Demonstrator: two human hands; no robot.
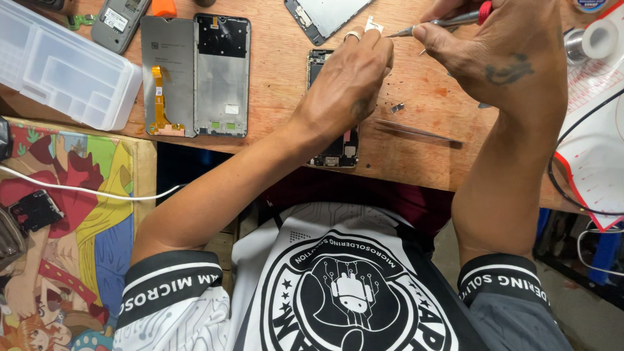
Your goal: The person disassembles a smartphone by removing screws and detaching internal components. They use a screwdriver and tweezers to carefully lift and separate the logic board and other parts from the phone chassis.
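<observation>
My left hand [348, 81] pinches a small white part [374, 26] between its fingertips, above an opened phone body [338, 151] lying on the wooden bench [416, 156]. My right hand [500, 55] grips a thin metal tool with a red handle [448, 21], its tip pointing at the white part. The phone body is mostly hidden under my left hand and wrist. A pair of metal tweezers [416, 131] lies on the bench between my forearms, next to a tiny loose piece [397, 108].
A phone screen and frame [195, 75] lie face down at the left, beside a clear plastic organiser box [62, 68]. Another phone panel [325, 14] sits at the back. A tape roll [595, 40] and black cable [565, 188] are at the right. A colourful mat [71, 247] lies lower left.
</observation>
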